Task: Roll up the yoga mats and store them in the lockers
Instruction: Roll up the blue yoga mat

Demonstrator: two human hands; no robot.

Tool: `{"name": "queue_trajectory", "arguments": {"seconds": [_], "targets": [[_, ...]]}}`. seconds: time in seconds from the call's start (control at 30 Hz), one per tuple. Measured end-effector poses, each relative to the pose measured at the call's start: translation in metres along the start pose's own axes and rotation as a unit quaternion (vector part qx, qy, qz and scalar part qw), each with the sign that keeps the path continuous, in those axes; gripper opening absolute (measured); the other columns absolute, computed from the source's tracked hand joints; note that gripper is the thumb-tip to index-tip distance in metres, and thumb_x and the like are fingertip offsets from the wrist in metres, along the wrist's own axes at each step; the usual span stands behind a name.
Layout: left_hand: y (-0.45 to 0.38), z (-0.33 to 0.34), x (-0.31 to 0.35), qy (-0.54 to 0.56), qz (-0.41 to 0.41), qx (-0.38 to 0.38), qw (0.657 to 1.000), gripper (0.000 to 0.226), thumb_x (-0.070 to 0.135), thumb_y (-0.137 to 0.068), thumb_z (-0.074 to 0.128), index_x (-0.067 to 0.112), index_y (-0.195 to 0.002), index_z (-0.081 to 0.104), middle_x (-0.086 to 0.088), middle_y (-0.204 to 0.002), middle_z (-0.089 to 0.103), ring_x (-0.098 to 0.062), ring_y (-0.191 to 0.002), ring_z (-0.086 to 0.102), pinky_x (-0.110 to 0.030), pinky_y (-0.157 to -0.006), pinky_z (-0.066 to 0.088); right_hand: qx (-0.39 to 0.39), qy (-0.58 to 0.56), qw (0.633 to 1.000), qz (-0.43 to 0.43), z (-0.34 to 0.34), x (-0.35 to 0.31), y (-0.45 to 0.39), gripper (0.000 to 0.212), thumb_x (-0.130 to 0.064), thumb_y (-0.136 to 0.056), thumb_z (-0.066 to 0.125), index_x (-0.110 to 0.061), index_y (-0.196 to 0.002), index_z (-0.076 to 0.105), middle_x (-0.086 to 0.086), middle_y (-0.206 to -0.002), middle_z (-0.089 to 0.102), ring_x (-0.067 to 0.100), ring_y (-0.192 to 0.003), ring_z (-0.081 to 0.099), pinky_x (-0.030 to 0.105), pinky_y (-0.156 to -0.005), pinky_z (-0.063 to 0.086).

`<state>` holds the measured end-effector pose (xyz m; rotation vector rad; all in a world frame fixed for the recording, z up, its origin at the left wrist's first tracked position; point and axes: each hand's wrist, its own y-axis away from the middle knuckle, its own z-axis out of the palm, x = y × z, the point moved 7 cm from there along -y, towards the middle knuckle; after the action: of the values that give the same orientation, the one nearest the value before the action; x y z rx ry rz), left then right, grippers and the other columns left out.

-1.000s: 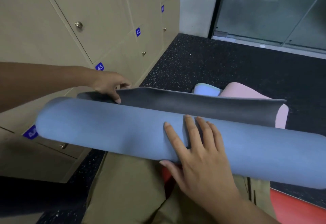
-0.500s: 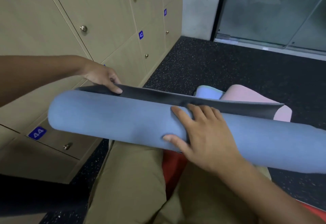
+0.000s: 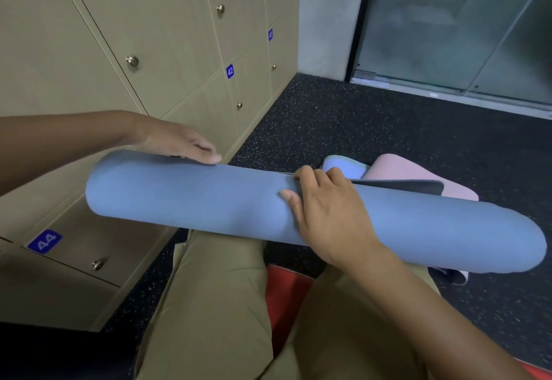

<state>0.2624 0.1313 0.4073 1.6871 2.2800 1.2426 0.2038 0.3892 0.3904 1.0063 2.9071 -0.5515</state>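
A blue yoga mat (image 3: 185,200) lies rolled into a thick tube across my knees, running from left to right. Only a short strip of its dark grey end flap (image 3: 412,187) still shows along the far side. My left hand (image 3: 179,143) rests on top of the roll near its left end, fingers fairly straight. My right hand (image 3: 325,209) grips the middle of the roll, fingers curled over the top edge and thumb on the near side. The beige lockers (image 3: 167,39), numbered 38, 41, 42 and 44, stand shut on the left.
A pink mat (image 3: 418,173) and a light blue one (image 3: 343,167) lie on the black speckled floor beyond the roll. A red mat (image 3: 286,296) shows under my knees. Glass doors (image 3: 463,27) close the far right side.
The roll has turned further, so the grey flap has almost wound in. My left hand moved onto the top of the roll and my right hand curled over it.
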Motion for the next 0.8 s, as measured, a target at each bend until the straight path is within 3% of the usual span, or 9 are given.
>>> {"name": "queue_trajectory", "arguments": {"seconds": [0.07,0.17,0.23,0.33,0.43,0.57,0.7,0.8], "targets": [[0.010,-0.003,0.021,-0.015,0.028,0.026,0.999,0.072,0.083,-0.066,0.071,0.039,-0.124,0.068,0.017,-0.123,0.070,-0.004,-0.120,0.063,-0.040,-0.110,0.047,-0.035,-0.025,0.999,0.004,0.003,0.007,-0.011,0.053,-0.055,-0.105,0.023,-0.013,-0.107,0.055,0.009,-0.089,0.066,0.033,-0.086,0.053,0.045,-0.078,0.044],[0.019,0.010,0.068,-0.040,0.086,0.031,0.995,0.053,0.067,-0.082,0.070,0.042,-0.128,0.062,0.027,-0.124,0.065,0.008,-0.117,0.059,-0.022,-0.101,0.045,-0.094,-0.059,0.994,0.007,0.009,0.020,-0.030,0.049,-0.056,-0.105,0.026,-0.014,-0.110,0.052,0.010,-0.097,0.069,0.034,-0.098,0.057,0.044,-0.079,0.042],[0.019,0.016,0.089,-0.070,0.127,0.076,0.986,0.060,0.063,-0.078,0.072,0.040,-0.132,0.058,0.027,-0.126,0.060,0.009,-0.117,0.054,-0.014,-0.094,0.041,-0.125,-0.089,0.988,0.016,0.013,0.029,-0.043,0.047,-0.055,-0.106,0.027,-0.015,-0.112,0.052,0.013,-0.100,0.069,0.036,-0.100,0.059,0.043,-0.077,0.042],[0.009,0.032,0.098,-0.212,0.149,0.142,0.955,0.087,0.072,-0.073,0.074,0.031,-0.145,0.047,0.020,-0.138,0.049,0.000,-0.125,0.046,-0.021,-0.101,0.037,-0.177,-0.105,0.978,0.030,0.021,0.040,-0.061,0.048,-0.054,-0.107,0.028,-0.016,-0.115,0.056,0.016,-0.107,0.069,0.038,-0.101,0.061,0.042,-0.076,0.040],[-0.004,0.048,0.099,-0.307,0.145,0.191,0.921,0.115,0.091,-0.059,0.062,0.020,-0.147,0.039,0.006,-0.143,0.049,-0.015,-0.126,0.049,-0.033,-0.105,0.042,-0.204,-0.129,0.969,0.055,0.025,0.052,-0.069,0.053,-0.060,-0.105,0.028,-0.018,-0.107,0.060,0.012,-0.104,0.068,0.034,-0.097,0.061,0.041,-0.076,0.045],[-0.027,0.052,0.091,-0.328,0.132,0.224,0.908,0.130,0.097,-0.045,0.054,0.012,-0.143,0.040,-0.003,-0.135,0.055,-0.025,-0.120,0.055,-0.042,-0.101,0.047,-0.140,-0.078,0.985,0.068,0.019,0.074,-0.062,0.053,-0.060,-0.104,0.030,-0.017,-0.105,0.060,0.009,-0.094,0.066,0.032,-0.092,0.061,0.038,-0.069,0.038],[-0.057,0.039,0.090,-0.324,0.110,0.228,0.912,0.120,0.096,-0.033,0.065,0.018,-0.122,0.046,0.004,-0.110,0.057,-0.022,-0.098,0.059,-0.043,-0.085,0.052,-0.067,-0.030,0.995,0.062,0.012,0.092,-0.041,0.052,-0.060,-0.102,0.033,-0.018,-0.114,0.062,0.006,-0.108,0.069,0.031,-0.103,0.058,0.043,-0.083,0.043],[-0.072,0.033,0.092,-0.319,0.112,0.228,0.913,0.108,0.092,-0.038,0.070,0.023,-0.118,0.045,0.008,-0.105,0.057,-0.019,-0.091,0.059,-0.041,-0.077,0.053,-0.023,-0.030,0.996,0.080,0.011,0.106,-0.027,0.046,-0.053,-0.103,0.044,-0.016,-0.122,0.062,0.007,-0.113,0.069,0.032,-0.113,0.055,0.044,-0.098,0.040]]}}
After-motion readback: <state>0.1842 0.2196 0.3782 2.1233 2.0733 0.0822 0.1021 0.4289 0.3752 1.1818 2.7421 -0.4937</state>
